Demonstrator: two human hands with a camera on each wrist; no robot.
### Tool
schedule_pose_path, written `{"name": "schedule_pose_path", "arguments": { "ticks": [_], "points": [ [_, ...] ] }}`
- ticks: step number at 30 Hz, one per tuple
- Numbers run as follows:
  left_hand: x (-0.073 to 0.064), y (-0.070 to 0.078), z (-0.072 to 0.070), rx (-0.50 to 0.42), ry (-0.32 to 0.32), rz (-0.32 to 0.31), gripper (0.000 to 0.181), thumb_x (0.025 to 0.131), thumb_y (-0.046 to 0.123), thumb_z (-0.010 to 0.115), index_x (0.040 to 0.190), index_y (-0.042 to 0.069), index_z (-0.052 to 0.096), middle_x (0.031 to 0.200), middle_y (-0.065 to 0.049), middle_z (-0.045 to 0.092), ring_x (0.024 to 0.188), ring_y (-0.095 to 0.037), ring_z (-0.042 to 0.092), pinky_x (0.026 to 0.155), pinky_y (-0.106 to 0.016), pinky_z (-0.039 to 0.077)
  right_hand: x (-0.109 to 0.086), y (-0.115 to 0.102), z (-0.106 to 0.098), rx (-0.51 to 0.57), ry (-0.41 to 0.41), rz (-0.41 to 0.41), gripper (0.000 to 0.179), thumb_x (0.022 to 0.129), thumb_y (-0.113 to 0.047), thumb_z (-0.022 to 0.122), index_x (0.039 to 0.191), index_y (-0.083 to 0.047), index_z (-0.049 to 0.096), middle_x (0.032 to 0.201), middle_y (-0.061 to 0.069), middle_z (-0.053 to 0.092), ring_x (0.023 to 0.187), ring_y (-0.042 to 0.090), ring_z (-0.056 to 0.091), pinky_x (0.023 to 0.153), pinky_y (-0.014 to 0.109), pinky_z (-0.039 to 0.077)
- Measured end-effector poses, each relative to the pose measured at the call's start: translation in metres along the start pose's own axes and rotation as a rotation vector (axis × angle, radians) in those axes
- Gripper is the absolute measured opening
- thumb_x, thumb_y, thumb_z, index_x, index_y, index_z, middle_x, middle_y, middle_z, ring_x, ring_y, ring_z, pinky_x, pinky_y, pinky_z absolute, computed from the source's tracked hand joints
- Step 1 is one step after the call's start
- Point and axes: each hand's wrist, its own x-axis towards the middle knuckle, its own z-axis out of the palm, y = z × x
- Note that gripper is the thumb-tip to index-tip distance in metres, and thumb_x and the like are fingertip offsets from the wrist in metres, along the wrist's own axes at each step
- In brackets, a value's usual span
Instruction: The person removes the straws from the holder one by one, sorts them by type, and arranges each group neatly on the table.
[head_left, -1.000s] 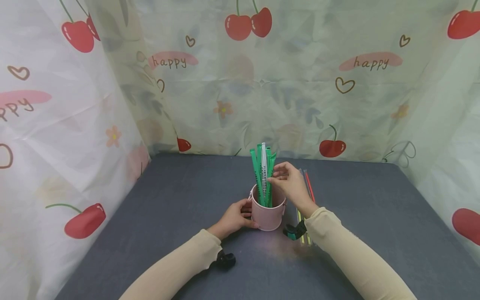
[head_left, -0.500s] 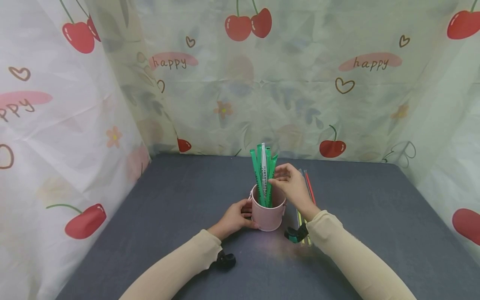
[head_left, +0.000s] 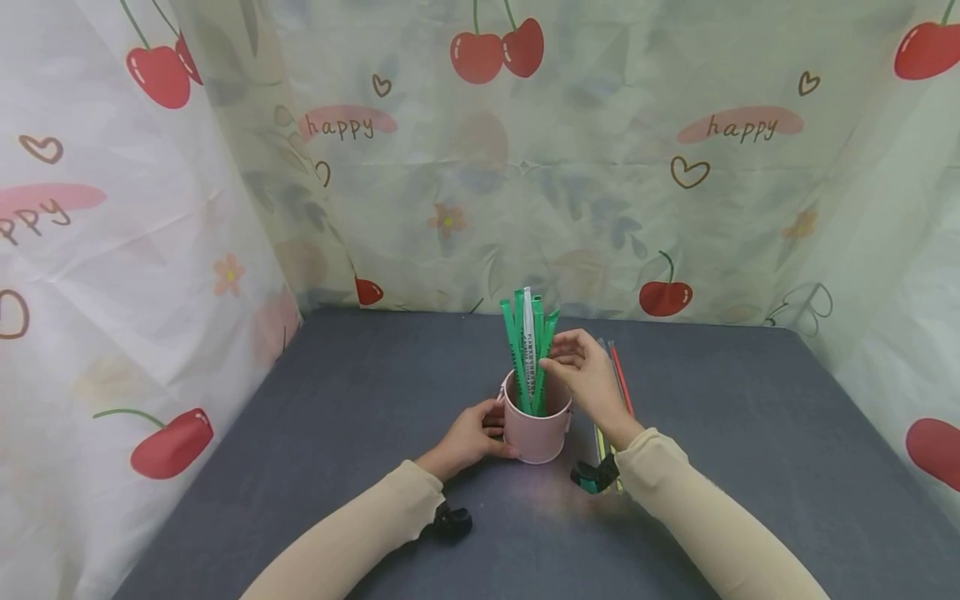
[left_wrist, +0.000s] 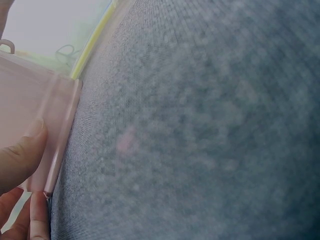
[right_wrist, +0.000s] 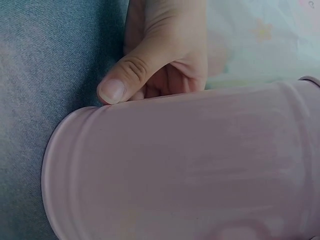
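A pink bucket with small side loops stands upright on the dark table. Several slim green stick packets and a silver-white one lean in it, tops above the rim. My left hand holds the bucket from its left side; the left wrist view has the thumb flat against the pink wall. Over the rim, my right hand pinches the rightmost green packet between thumb and fingers. In the right wrist view the bucket fills the lower part, and only the left hand shows.
Thin red and yellow sticks lie right of the bucket, partly hidden under the right wrist. Black wrist cameras hang at both cuffs. A cherry-print cloth walls the table at the back and sides.
My right hand has shifted slightly right, and the top of the green packet it pinches has tilted right, away from the others. My left hand and the bucket stay put.
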Motion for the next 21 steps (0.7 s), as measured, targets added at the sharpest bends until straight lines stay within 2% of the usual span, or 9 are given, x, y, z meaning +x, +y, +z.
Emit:
{"name": "schedule_pose_path", "arguments": {
  "ticks": [3, 8, 12, 18, 21],
  "points": [
    [0.000, 0.000, 0.000, 0.005, -0.002, -0.003, 0.075, 0.070, 0.006, 0.086, 0.135, 0.003, 0.049, 0.132, -0.013, 0.057, 0.117, -0.027, 0.059, 0.096, -0.038, 0.053, -0.002, -0.001, -0.001, 0.010, 0.008, -0.008, 0.035, 0.087, -0.007, 0.072, 0.117, -0.002, 0.054, 0.110, 0.017, 0.063, 0.092, 0.014, 0.064, 0.077, 0.019, 0.053],
    [0.000, 0.001, 0.000, 0.004, 0.001, 0.004, 0.075, 0.070, 0.004, 0.086, 0.135, 0.002, 0.049, 0.132, -0.014, 0.057, 0.117, -0.027, 0.059, 0.095, -0.038, 0.053, -0.003, -0.003, -0.002, 0.024, 0.026, -0.025, 0.037, 0.087, -0.011, 0.072, 0.118, -0.002, 0.054, 0.112, 0.017, 0.062, 0.097, 0.024, 0.065, 0.075, 0.018, 0.053],
    [-0.001, 0.001, 0.000, -0.012, 0.003, 0.006, 0.075, 0.070, 0.002, 0.085, 0.136, 0.002, 0.049, 0.133, -0.014, 0.057, 0.117, -0.028, 0.059, 0.096, -0.040, 0.052, -0.006, -0.010, -0.003, 0.037, 0.040, -0.023, 0.039, 0.087, -0.007, 0.071, 0.121, 0.001, 0.054, 0.114, 0.020, 0.061, 0.099, 0.028, 0.064, 0.076, 0.018, 0.054],
    [-0.003, 0.005, 0.000, -0.009, 0.003, 0.003, 0.075, 0.070, 0.001, 0.084, 0.136, 0.001, 0.048, 0.133, -0.015, 0.056, 0.118, -0.029, 0.059, 0.096, -0.040, 0.052, -0.008, -0.015, -0.004, 0.055, 0.050, -0.035, 0.037, 0.087, -0.006, 0.071, 0.119, 0.002, 0.055, 0.114, 0.021, 0.061, 0.089, 0.012, 0.064, 0.080, 0.036, 0.059],
    [-0.004, 0.006, 0.000, -0.012, 0.003, 0.001, 0.075, 0.070, 0.001, 0.084, 0.136, 0.001, 0.048, 0.133, -0.015, 0.056, 0.118, -0.029, 0.058, 0.097, -0.040, 0.052, -0.005, -0.007, -0.004, 0.078, 0.050, -0.040, 0.038, 0.087, -0.009, 0.072, 0.119, -0.001, 0.055, 0.113, 0.019, 0.060, 0.086, 0.008, 0.064, 0.080, 0.039, 0.059]
  ]
}}
